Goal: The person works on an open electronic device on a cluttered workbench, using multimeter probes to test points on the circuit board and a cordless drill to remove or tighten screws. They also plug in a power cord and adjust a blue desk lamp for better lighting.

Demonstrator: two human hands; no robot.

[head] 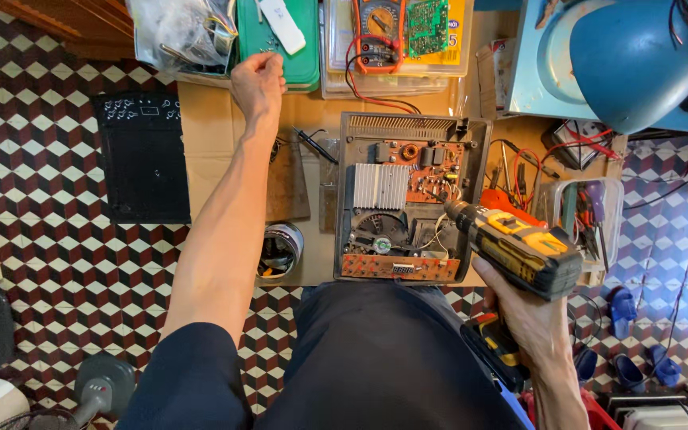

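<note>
My right hand (529,318) grips a yellow and black cordless drill (519,247), whose tip points toward the right side of an opened appliance (408,199). The appliance shows an orange circuit board, a silver heat sink and a fan. My left hand (258,80) is stretched far forward with its fingers closed, over the edge of a green plastic case (280,48). Whether it holds something small cannot be seen.
A multimeter (377,28) with red leads lies in a clear tray behind the appliance. A black cover panel (143,155) lies on the tiled floor at left. A metal tin (280,249) stands beside the appliance. A clear box of tools (587,215) is at right, a blue lamp (639,56) above.
</note>
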